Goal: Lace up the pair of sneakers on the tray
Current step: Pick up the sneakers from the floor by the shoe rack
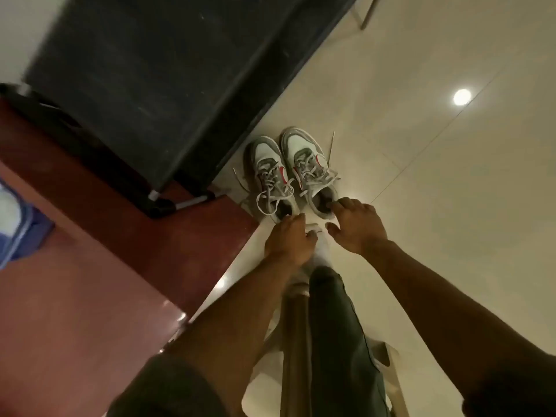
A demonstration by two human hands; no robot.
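Two grey and white sneakers with red marks stand side by side on the pale floor, toes pointing away from me. The left sneaker [270, 176] and the right sneaker [310, 167] both have loose grey laces, whose ends trail onto the floor. My left hand [288, 239] holds the heel of the left sneaker with curled fingers. My right hand [355, 224] has its fingertips hooked over the heel rim of the right sneaker, thumb apart. No tray is in view.
A dark cabinet [156, 85] stands left of the sneakers, with a red-brown surface [90, 266] beside it. My leg in dark trousers [331, 341] and a white sock [317, 260] are below my hands. Glossy tiled floor [436, 206] spreads to the right.
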